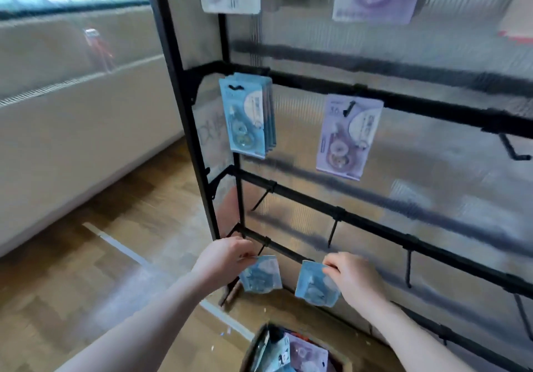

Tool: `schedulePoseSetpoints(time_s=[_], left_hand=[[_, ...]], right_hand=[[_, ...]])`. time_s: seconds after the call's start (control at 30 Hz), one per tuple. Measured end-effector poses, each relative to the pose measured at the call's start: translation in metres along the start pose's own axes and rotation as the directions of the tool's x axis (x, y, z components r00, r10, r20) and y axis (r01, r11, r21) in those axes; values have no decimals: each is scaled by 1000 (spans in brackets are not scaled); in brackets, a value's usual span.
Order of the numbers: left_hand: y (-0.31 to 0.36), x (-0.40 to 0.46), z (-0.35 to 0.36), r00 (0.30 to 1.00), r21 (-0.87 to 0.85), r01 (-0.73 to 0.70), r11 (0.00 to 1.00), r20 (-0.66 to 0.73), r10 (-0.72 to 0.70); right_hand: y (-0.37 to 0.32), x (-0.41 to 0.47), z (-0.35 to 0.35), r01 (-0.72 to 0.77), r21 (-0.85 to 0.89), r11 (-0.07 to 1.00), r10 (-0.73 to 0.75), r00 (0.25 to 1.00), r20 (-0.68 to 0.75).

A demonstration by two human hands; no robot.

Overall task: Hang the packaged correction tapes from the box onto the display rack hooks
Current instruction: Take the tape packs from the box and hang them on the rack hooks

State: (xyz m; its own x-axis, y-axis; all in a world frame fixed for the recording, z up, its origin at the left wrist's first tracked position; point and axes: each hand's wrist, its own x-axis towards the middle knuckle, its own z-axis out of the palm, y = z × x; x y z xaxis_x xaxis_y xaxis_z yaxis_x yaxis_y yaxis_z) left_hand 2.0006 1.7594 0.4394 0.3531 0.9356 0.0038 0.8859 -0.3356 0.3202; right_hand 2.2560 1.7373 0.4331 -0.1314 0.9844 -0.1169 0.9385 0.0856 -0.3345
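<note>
Each hand's fingers pinch one blue pack: left hand [227,256], right hand [350,278].

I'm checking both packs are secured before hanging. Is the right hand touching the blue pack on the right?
Touching. The head view shows the right hand pinching the upper edge of the right blue pack, fingertips overlapping the card.

rack [375,95]: matt black, likely metal | floor [86,270]: glossy wood | packs [248,115]: shiny plastic
</note>
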Motion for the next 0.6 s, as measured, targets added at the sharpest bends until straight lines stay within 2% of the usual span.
schedulePoseSetpoints(time_s=[0.33,0.6], left_hand=[[18,2,-123,987,35,-56,998,-152,60],[22,14,-175,961,51,-126,991,-240,135]], right_hand=[[-46,3,-113,97,-15,995,-98,970,-221],[-65,4,-157,116,-41,992,-123,954,-275]])
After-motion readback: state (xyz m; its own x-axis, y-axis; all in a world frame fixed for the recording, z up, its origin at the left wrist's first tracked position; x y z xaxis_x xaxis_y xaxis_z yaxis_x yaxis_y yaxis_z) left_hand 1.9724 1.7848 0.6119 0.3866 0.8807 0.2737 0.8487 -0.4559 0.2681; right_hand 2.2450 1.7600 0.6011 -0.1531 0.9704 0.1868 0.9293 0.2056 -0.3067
